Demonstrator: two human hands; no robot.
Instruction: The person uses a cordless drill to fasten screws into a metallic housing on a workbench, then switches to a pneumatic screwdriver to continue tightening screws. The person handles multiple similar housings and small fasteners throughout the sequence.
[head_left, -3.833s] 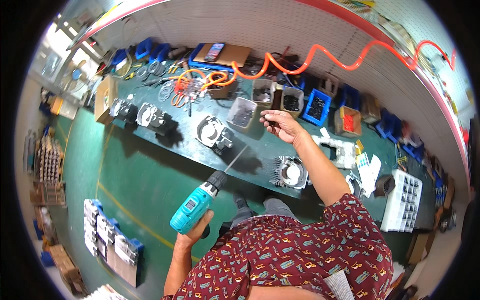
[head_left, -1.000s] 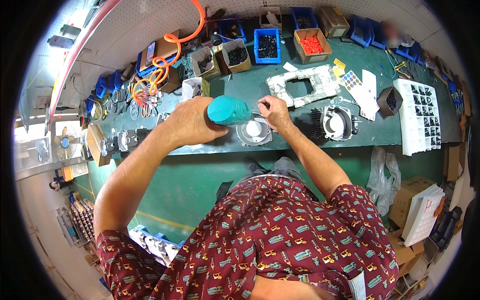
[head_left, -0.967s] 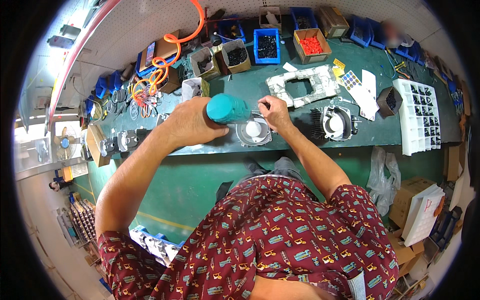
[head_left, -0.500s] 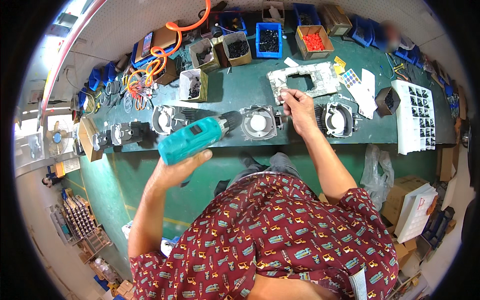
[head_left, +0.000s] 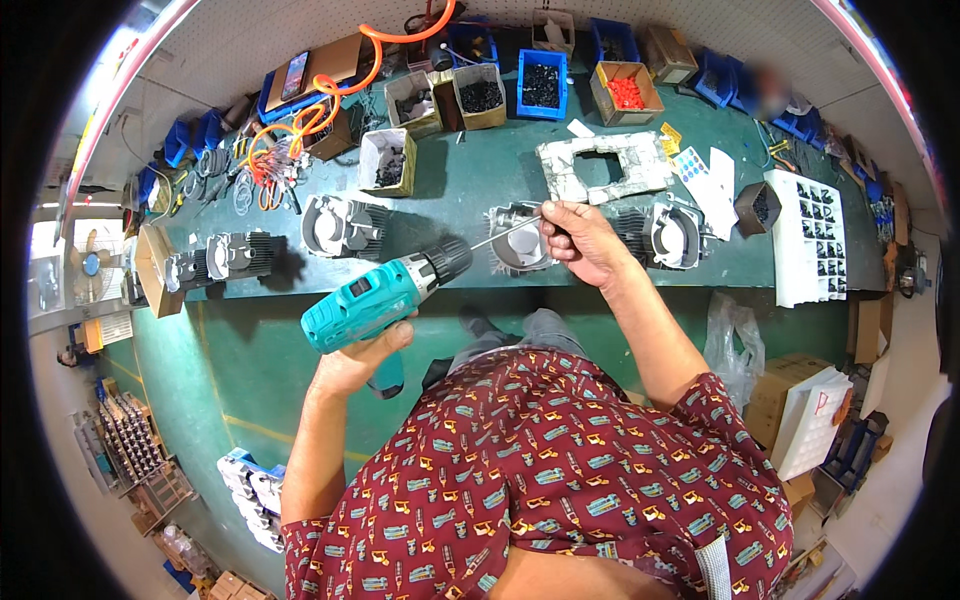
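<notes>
Near left: left hand [head_left: 362,362] clamped round teal drill [head_left: 362,306]. Long bit [head_left: 500,234] points far right; right hand [head_left: 588,242] pinched together at its tip, contents unclear. Metal housing [head_left: 524,250] behind, on bench [head_left: 465,180]. Early trigger squeeze could spin bit against fingertips.

A teal drill [head_left: 375,295] slants rightward, its thin bit [head_left: 505,232] apparently above a grey casting [head_left: 521,246].

A phone [head_left: 295,76] rests on cardboard [head_left: 336,60] near a coiled orange hose [head_left: 404,39].
</notes>
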